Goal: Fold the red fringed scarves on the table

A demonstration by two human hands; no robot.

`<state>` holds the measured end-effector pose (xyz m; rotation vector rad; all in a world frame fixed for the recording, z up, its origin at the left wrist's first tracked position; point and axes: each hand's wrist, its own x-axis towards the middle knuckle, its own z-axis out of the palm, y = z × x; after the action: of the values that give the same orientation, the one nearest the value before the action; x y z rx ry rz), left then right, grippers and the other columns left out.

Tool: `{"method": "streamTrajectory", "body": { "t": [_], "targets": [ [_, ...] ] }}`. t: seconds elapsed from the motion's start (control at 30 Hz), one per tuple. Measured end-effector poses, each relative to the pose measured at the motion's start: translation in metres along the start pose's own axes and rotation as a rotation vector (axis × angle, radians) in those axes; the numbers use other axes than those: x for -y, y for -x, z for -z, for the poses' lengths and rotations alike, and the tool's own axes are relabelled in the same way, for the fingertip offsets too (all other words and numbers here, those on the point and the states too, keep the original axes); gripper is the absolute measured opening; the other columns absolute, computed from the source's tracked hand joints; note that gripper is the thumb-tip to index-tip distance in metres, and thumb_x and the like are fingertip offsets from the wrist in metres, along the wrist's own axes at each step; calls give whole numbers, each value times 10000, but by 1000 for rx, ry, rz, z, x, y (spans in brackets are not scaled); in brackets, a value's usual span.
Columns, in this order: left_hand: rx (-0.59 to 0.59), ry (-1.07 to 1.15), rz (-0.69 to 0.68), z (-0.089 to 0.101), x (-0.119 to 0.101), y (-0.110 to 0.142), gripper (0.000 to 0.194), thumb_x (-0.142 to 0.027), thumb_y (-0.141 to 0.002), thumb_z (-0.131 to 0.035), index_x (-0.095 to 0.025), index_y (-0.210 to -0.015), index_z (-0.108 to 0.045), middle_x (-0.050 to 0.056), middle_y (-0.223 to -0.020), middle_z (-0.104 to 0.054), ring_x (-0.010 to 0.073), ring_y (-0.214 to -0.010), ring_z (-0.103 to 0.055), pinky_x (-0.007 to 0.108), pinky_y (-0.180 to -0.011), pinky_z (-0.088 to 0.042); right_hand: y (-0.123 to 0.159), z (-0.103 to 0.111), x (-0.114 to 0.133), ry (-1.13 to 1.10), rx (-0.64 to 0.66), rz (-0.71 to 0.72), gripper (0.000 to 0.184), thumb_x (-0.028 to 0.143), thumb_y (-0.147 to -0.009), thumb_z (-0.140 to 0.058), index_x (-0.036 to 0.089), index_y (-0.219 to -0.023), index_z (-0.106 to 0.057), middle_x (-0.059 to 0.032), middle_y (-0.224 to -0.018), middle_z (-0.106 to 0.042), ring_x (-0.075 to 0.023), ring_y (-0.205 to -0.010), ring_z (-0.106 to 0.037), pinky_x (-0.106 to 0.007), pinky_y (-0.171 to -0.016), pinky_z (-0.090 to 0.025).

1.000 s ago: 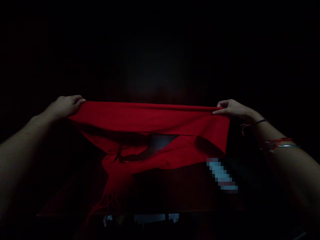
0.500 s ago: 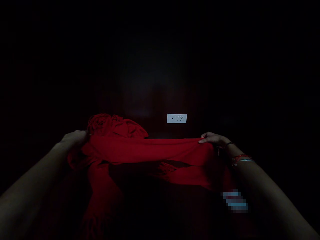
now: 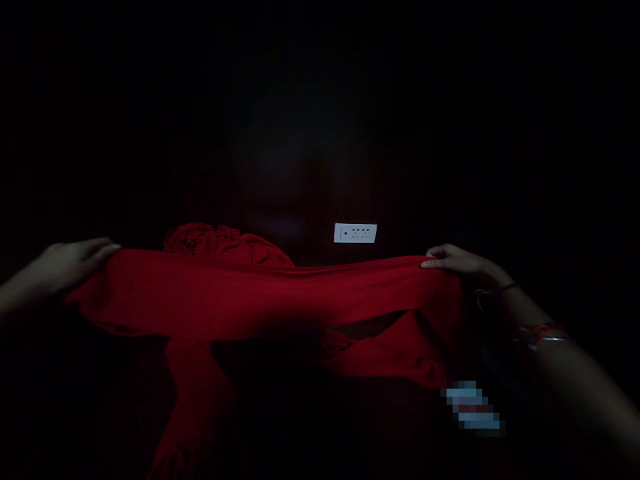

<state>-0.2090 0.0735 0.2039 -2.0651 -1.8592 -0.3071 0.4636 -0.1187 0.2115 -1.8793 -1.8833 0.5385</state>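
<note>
Red fringed scarf [image 3: 265,300] stretches between the person's two hands, its upper edge dipping slightly midway. From where I stand, the left hand [image 3: 83,260] is gripping one end of that edge, while the right hand [image 3: 455,260] pinches the other between thumb and fingers. Below and inward of the left hand hangs a fringed tail [image 3: 193,393]. Just past the upper edge, nearer the left hand, sits a bunched red cloth [image 3: 230,245]; a white socket plate [image 3: 355,233] shows nearer the right. Around both hands, it's too dark to judge the open room.
</note>
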Motion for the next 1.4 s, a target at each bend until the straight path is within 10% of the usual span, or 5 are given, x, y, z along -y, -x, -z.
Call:
{"method": "streamTrajectory", "body": {
  "t": [0.5,0.63,0.87,1.13,1.4],
  "targets": [
    [-46,-253,23,-57,-145,-2,296,-158,-780,-304,-111,-1030,-457,139,-1043,-492,249,-933,-456,372,-735,-338,-94,-99,-43,503,-79,-286,237,271,-744,-445,139,-882,-585,-101,-884,-595,-159,-750,-557,-205,-569,-383],
    [-369,-39,-332,-59,-220,28,364,-187,-786,-304,-128,-1134,-392,141,-1220,-343,257,-1116,-294,407,-887,-230,-104,-119,-46,493,-107,-281,270,300,-753,-427,141,-912,-576,-122,-909,-589,-185,-789,-559,-226,-589,-394],
    [-82,195,-861,-107,-334,57,391,-356,-814,-335,-189,-1162,-396,57,-1301,-272,211,-1191,-192,355,-934,-225,-113,-123,-37,418,-85,-238,313,346,-767,-408,135,-950,-550,-125,-960,-566,-185,-816,-543,-235,-627,-398],
    [341,218,-806,-169,-322,48,397,-349,-848,-250,-265,-1235,-270,31,-1329,-203,214,-1208,-140,418,-927,-204,-77,-109,-69,132,162,-262,360,409,-588,-597,141,-827,-579,-58,-835,-603,-143,-674,-546,-212,-559,-411],
    [385,172,-749,-140,-340,40,457,-317,-795,-348,-105,-1199,-353,137,-1296,-257,247,-1175,-229,358,-936,-216,-49,-103,-86,-198,46,-168,509,430,-610,-562,152,-1026,-470,-92,-1043,-517,-160,-847,-514,-238,-689,-411]
  ]
}}
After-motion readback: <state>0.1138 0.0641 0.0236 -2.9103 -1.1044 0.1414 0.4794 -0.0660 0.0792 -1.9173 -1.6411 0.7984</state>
